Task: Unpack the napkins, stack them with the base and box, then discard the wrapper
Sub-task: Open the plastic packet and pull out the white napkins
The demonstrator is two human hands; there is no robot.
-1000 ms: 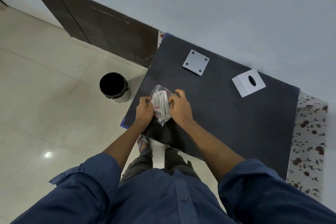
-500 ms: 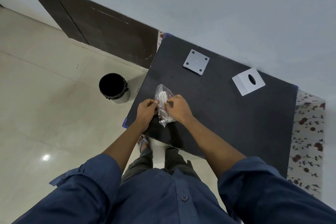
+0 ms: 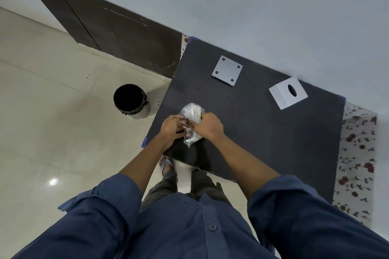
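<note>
A: Napkins, white stack in a clear crinkly plastic wrapper (image 3: 192, 121) w/ red print, sit at the near-left part of the black rectangular tabletop (image 3: 263, 132), close to its left edge. Both hands on it?

B: Yes. Left hand (image 3: 171, 127) grips the wrapper's left side, fingers curled and closed on the plastic. Right hand (image 3: 208, 126) clamps the right side, fingers pinched on it, thumb toward the pack. Can't tell if the pack rests on the top or is lifted a bit.

A: Other bits?

B: Grey square flat base (image 3: 227, 70) w/ four dark corner dots lies near the far edge, approx mid-width. White square box (image 3: 288, 93) w/ an oval slot on top sits toward the far-right corner, well apart from the base and from the pack.

A: And off the table?

B: Round bin w/ a black liner (image 3: 131, 101) stands on the pale tiled floor (image 3: 52, 122), just beside the left edge. Person wears dark blue sleeves (image 3: 101, 206) rolled to the elbows.
</note>
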